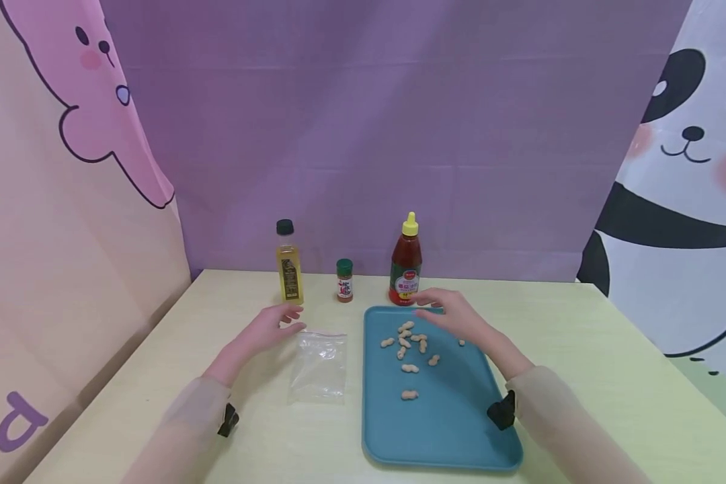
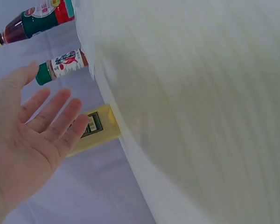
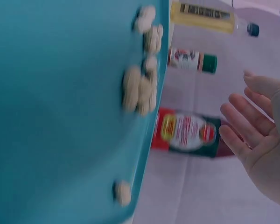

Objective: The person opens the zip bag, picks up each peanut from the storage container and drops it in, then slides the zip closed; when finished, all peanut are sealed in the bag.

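Peanuts (image 1: 405, 343) lie mostly near the far edge of the tray (image 1: 435, 430); the right hand (image 1: 454, 316) (spread, empty, like the left hand (image 1: 269, 328)) could bump it, spilling some.

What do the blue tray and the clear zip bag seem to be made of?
Blue tray: probably matte plastic, judging by its even colour and rounded corners, though coated metal is possible.
Clear zip bag: likely thin, glossy plastic film; it is see-through, with bright glints near the top.
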The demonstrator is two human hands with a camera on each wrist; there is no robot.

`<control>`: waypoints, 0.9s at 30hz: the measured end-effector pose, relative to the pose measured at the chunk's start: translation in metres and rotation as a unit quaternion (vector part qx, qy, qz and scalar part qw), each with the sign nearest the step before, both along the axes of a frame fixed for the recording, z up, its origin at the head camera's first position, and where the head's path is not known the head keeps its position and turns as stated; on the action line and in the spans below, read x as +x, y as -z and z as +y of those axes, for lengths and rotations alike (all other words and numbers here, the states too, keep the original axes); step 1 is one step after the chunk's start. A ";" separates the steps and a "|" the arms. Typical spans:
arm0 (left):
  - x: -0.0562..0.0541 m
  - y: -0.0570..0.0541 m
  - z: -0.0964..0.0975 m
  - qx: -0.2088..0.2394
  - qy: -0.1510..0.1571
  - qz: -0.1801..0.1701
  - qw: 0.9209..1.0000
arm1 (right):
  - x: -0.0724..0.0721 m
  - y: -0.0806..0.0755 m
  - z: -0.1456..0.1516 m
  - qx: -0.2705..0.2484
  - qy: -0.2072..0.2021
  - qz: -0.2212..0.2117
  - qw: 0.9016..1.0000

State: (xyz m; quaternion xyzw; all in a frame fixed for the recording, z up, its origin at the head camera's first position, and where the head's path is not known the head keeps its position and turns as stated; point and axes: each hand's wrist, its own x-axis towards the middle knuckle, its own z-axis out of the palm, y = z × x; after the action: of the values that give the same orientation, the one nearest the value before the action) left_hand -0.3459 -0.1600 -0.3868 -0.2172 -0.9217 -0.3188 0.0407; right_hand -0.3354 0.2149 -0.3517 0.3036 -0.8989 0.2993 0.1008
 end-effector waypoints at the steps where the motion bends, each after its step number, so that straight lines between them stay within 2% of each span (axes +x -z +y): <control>1: -0.001 0.000 0.002 -0.001 0.001 -0.005 1.000 | -0.001 0.000 -0.006 -0.004 -0.008 -0.007 1.000; 10: -0.004 0.003 0.008 -0.020 0.016 -0.011 1.000 | -0.007 0.006 -0.057 -0.020 -0.071 -0.055 0.996; 13: -0.003 0.006 0.009 -0.031 0.014 -0.034 0.999 | -0.006 0.009 -0.071 -0.030 -0.069 -0.076 0.994; 17: -0.002 0.010 0.009 -0.045 -0.003 -0.069 0.997 | -0.007 0.016 -0.087 -0.026 -0.064 -0.093 0.993; 23: -0.001 0.011 0.011 -0.067 -0.012 -0.073 0.995 | -0.012 0.025 -0.104 -0.016 -0.058 -0.139 0.989; 27: -0.001 0.009 0.012 -0.087 0.009 -0.058 0.994 | -0.013 0.027 -0.112 0.016 -0.047 -0.167 0.985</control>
State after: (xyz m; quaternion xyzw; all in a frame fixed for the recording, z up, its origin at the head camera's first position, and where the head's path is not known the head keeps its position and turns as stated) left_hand -0.3470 -0.1478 -0.3958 -0.2092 -0.9449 -0.2494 -0.0344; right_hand -0.3480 0.1030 -0.3790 0.2927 -0.8924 0.3362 -0.0699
